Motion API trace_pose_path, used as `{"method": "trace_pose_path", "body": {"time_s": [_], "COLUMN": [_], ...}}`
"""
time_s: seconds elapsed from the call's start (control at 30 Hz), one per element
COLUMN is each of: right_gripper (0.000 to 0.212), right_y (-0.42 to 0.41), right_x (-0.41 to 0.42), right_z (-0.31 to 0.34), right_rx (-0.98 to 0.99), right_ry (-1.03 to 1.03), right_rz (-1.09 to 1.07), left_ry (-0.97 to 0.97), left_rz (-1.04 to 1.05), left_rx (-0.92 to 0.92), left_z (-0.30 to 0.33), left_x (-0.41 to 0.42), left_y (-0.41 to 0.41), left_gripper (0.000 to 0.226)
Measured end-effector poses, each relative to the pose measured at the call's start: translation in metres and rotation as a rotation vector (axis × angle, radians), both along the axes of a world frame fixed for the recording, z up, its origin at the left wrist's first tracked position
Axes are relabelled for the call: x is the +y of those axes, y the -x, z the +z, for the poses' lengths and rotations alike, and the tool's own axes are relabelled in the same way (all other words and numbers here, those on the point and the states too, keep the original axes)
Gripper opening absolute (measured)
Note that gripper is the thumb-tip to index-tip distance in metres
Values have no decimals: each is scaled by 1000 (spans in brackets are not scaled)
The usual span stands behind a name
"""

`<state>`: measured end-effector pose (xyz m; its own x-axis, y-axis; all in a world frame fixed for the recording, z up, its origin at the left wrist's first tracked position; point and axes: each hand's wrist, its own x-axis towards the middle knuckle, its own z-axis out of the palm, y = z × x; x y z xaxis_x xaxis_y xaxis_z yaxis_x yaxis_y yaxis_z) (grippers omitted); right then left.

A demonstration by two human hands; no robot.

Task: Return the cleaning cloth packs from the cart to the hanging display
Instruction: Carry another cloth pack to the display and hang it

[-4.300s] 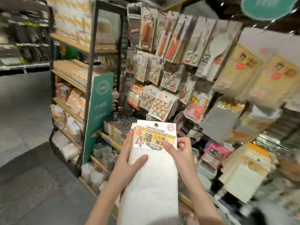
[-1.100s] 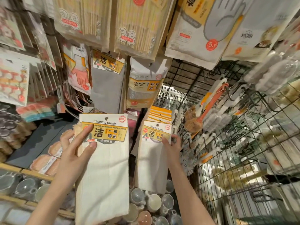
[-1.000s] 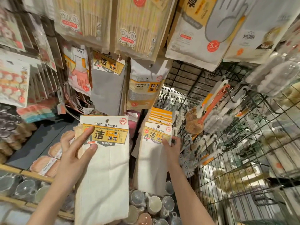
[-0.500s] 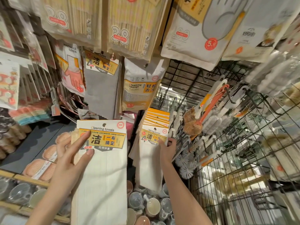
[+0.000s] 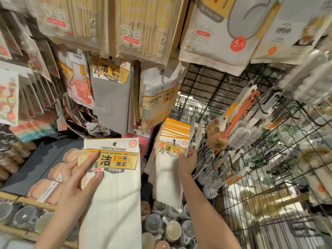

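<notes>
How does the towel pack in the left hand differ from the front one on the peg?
The held pack is free of any peg, gripped by the left hand; the hanging pack sits on a hook fronting a stack, with the right hand at its card. The held one looks bigger, being nearer. Both have white cloth and yellow cards.

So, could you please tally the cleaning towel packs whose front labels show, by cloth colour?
White cloth: 2, the held pack in the left hand and the front hanging pack gripped by the right hand.
Grey cloth: 1, the grey pack.
Total: 3, not counting the cards stacked behind.
</notes>
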<state>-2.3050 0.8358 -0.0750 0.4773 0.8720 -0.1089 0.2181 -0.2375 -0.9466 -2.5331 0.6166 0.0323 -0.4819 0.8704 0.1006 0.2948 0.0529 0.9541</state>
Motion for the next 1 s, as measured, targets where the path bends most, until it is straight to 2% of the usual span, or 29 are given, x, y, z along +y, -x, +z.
{"method": "trace_pose_path", "body": {"time_s": [0.33, 0.43, 0.63, 0.8, 0.9, 1.0], "right_gripper": [29, 34, 43, 8, 16, 21], "right_y": [-9, -14, -34, -39, -25, -10], "right_x": [-11, -17, -39, -74, -90, -96], "right_z": [0, 1, 18, 64, 101, 137], "right_rx": [-80, -33, 19, 206, 218, 234], "right_ry": [81, 38, -1, -74, -97, -91], "right_rz": [89, 125, 189, 479, 675, 732], "left_ry": [3, -13, -6, -31, -68, -102], "left_rz": [-19, -12, -53, -101, -137, -168], "left_rx": [-38, -35, -35, -75, -95, -96], "left_z": [-3, -3, 5, 12, 12, 10], "left_x": [2, 2, 2, 1, 3, 3], "left_y": [-4, -7, -14, -27, -36, -44], "left_gripper": [46, 54, 51, 51, 51, 51]}}
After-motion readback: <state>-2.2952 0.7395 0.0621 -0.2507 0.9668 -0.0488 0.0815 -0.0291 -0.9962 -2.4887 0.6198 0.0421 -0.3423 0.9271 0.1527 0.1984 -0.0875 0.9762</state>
